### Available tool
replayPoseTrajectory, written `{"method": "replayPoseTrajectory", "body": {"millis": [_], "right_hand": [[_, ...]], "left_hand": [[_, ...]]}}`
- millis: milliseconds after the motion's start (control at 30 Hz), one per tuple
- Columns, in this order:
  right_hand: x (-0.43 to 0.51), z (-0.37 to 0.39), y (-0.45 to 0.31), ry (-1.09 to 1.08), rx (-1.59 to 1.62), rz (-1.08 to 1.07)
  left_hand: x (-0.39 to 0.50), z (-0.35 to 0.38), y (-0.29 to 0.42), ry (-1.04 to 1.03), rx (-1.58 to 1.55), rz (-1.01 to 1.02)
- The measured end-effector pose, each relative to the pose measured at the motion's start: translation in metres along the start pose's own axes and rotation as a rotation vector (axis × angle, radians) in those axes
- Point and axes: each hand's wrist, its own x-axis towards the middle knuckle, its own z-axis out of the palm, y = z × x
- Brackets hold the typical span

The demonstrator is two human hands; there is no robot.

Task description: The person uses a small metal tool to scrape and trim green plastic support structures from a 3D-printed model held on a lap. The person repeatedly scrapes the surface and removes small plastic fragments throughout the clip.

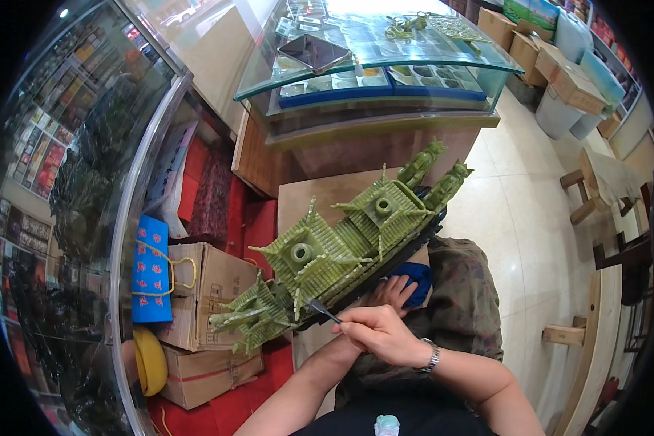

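A green carved-stone dragon boat [332, 245] with tiled pavilion roofs sits diagonally before me on a dark base [398, 256]. Two upright carved figures rise at its far right end. My right hand [384, 332] grips a thin dark-handled brush [322, 309], its tip against the lower eave of the near pavilion. Beneath it, my left forearm crosses toward the base. My left hand [395, 294] lies beside the base with its fingers against a bunched blue cloth [417, 283]; whether it grips the cloth is hidden.
A glass display counter [283, 117] stands ahead, with a phone [314, 53] and green carvings [409, 26] on top. Cardboard boxes [223, 294] and a blue bag [151, 270] fill the left, beside a glass cabinet [141, 163]. Wooden stools [594, 182] stand right.
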Motion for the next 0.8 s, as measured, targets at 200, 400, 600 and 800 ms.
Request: {"method": "replayPoseTrajectory", "body": {"millis": [200,400,600,800], "right_hand": [[0.012,-0.001,-0.029,-0.09,-0.011,-0.097],[0.021,-0.021,-0.021,-0.141,-0.148,-0.083],[0.017,-0.024,-0.036,-0.269,0.003,-0.049],[0.03,-0.021,-0.023,-0.29,-0.028,-0.08]], "left_hand": [[-0.002,-0.003,-0.002,-0.038,-0.007,-0.021],[-0.004,0.007,-0.006,0.044,0.016,0.026],[0.005,0.0,0.002,0.041,-0.052,0.001],[0.005,-0.009,0.001,-0.032,-0.023,-0.028]]}}
